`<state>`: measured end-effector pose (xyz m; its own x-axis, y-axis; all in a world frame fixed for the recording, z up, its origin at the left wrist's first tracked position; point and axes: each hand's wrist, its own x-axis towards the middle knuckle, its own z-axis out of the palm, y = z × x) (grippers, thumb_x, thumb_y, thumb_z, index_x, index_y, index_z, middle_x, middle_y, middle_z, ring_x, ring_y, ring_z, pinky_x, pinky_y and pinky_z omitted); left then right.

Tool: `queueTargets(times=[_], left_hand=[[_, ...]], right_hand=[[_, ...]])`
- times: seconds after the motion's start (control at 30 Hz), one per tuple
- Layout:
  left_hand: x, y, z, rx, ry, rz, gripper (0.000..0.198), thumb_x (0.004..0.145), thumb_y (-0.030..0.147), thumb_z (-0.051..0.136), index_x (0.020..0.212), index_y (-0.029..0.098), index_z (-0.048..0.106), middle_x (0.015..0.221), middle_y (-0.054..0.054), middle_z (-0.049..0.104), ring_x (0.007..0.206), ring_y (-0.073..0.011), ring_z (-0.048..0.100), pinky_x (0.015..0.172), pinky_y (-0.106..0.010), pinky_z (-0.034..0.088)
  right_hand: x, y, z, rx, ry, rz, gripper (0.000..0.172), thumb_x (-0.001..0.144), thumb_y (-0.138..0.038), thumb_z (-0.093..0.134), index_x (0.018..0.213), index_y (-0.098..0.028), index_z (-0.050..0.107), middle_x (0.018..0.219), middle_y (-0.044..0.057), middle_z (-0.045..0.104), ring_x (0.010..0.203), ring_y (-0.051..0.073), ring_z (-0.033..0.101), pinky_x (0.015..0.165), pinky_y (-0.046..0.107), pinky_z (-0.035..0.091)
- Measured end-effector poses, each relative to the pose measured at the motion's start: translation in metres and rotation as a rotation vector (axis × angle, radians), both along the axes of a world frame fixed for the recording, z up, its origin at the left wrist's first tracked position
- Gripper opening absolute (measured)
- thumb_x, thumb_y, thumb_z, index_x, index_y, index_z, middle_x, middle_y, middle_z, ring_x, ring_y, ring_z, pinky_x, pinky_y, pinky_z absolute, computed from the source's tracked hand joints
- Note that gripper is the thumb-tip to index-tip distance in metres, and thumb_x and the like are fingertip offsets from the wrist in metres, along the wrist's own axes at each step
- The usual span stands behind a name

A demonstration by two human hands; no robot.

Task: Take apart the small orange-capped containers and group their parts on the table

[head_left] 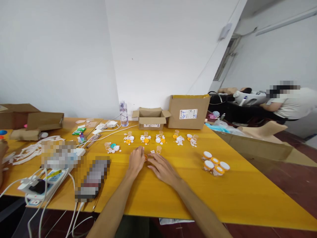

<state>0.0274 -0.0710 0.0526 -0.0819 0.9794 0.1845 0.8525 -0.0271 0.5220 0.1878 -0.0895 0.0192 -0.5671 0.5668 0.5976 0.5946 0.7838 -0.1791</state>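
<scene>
The counter point(173, 198) is carrying a large cardboard box point(187, 121) at the back. The left hand point(136, 161) (fingers curled) and right hand point(162, 167) (fingers loosely spread) are nearly meeting; whether either is gripping, I cannot tell. White-topped containers point(208, 165) are sitting clustered to the right. A small orange piece point(145, 158) is showing between the fingertips.

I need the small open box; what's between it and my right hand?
The head view shows a clear cup by your right hand, then white pieces, an orange disc, another cup.
</scene>
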Motion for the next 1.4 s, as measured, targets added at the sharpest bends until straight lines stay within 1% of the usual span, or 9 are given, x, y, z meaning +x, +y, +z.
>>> queueTargets(times=[0.2,0.4,0.53,0.77,0.9,1.0,1.13,1.23,1.4], left_hand=[[-0.002,0.007,-0.012,0.090,-0.264,-0.133,0.031,0.098,0.031,0.038,0.081,0.021,0.063,0.062,-0.001,0.064,0.063,-0.0169,0.061,0.063,-0.027,0.038],[0.001,0.007,-0.016,0.127,-0.430,-0.189,0.029,0.093,0.034,0.043,0.072,0.022,0.058,0.054,0.002,0.058,0.055,-0.0159,0.057,0.061,-0.026,0.040],[0.002,0.007,-0.016,0.128,-0.451,-0.191,0.030,0.092,0.036,0.043,0.070,0.022,0.058,0.053,0.002,0.059,0.054,-0.0159,0.056,0.060,-0.026,0.040],[0.002,0.004,-0.010,0.177,-0.475,-0.201,0.033,0.093,0.038,0.042,0.071,0.021,0.060,0.057,0.001,0.062,0.056,-0.0151,0.057,0.060,-0.025,0.040],[0.004,0.000,-0.006,0.189,-0.510,-0.359,0.034,0.091,0.044,0.047,0.076,0.019,0.064,0.068,0.000,0.068,0.062,-0.0146,0.059,0.063,-0.025,0.043],[0.006,0.000,-0.006,0.158,-0.571,-0.450,0.027,0.089,0.040,0.051,0.086,0.019,0.067,0.078,-0.002,0.071,0.068,-0.0151,0.061,0.066,-0.025,0.046],[0.003,0.007,-0.011,0.199,-0.571,-0.341,0.024,0.088,0.034,0.050,0.081,0.019,0.067,0.073,-0.001,0.070,0.067,-0.0151,0.060,0.067,-0.026,0.047],[-0.003,0.012,-0.014,0.243,-0.485,-0.221,0.023,0.088,0.028,0.049,0.076,0.020,0.066,0.069,0.000,0.067,0.066,-0.0149,0.058,0.067,-0.026,0.046],[-0.012,0.018,-0.022,0.247,-0.237,-0.147,0.020,0.086,0.021,0.053,0.075,0.020,0.069,0.078,-0.004,0.067,0.081,-0.0199,0.058,0.078,-0.033,0.046]], right_hand=[[0.001,0.001,0.002,-0.055,0.035,0.016,0.016,0.093,-0.018,0.052,0.103,-0.025,0.062,0.114,0.008,0.067,0.105,0.020,0.064,0.091,0.036,0.054],[-0.001,0.001,0.004,-0.106,0.082,0.019,0.011,0.092,-0.016,0.054,0.091,-0.025,0.062,0.097,0.006,0.069,0.091,0.020,0.065,0.081,0.033,0.054],[0.000,0.002,0.004,-0.147,0.116,0.029,0.012,0.092,-0.016,0.054,0.088,-0.025,0.061,0.092,0.004,0.068,0.087,0.019,0.065,0.078,0.031,0.053],[0.000,0.004,0.002,-0.165,0.249,0.028,0.014,0.093,-0.016,0.051,0.091,-0.025,0.061,0.099,0.005,0.069,0.094,0.019,0.066,0.084,0.033,0.053],[-0.002,0.006,-0.002,-0.174,0.394,-0.028,0.011,0.092,-0.018,0.051,0.090,-0.025,0.059,0.097,0.005,0.069,0.088,0.019,0.066,0.081,0.032,0.054],[-0.002,0.008,-0.003,-0.217,0.470,-0.064,0.008,0.091,-0.020,0.051,0.092,-0.024,0.058,0.098,0.005,0.069,0.079,0.018,0.065,0.075,0.031,0.055],[-0.003,0.008,-0.003,-0.238,0.510,-0.079,0.011,0.091,-0.022,0.052,0.101,-0.024,0.056,0.095,0.004,0.068,0.078,0.018,0.065,0.073,0.030,0.055],[-0.003,0.007,-0.002,-0.200,0.394,-0.072,0.007,0.090,-0.019,0.053,0.091,-0.024,0.058,0.093,0.004,0.066,0.084,0.019,0.065,0.077,0.032,0.054],[-0.003,0.005,-0.003,-0.164,0.221,-0.035,0.016,0.087,-0.010,0.054,0.083,-0.024,0.061,0.097,0.005,0.064,0.089,0.019,0.064,0.080,0.032,0.054]])
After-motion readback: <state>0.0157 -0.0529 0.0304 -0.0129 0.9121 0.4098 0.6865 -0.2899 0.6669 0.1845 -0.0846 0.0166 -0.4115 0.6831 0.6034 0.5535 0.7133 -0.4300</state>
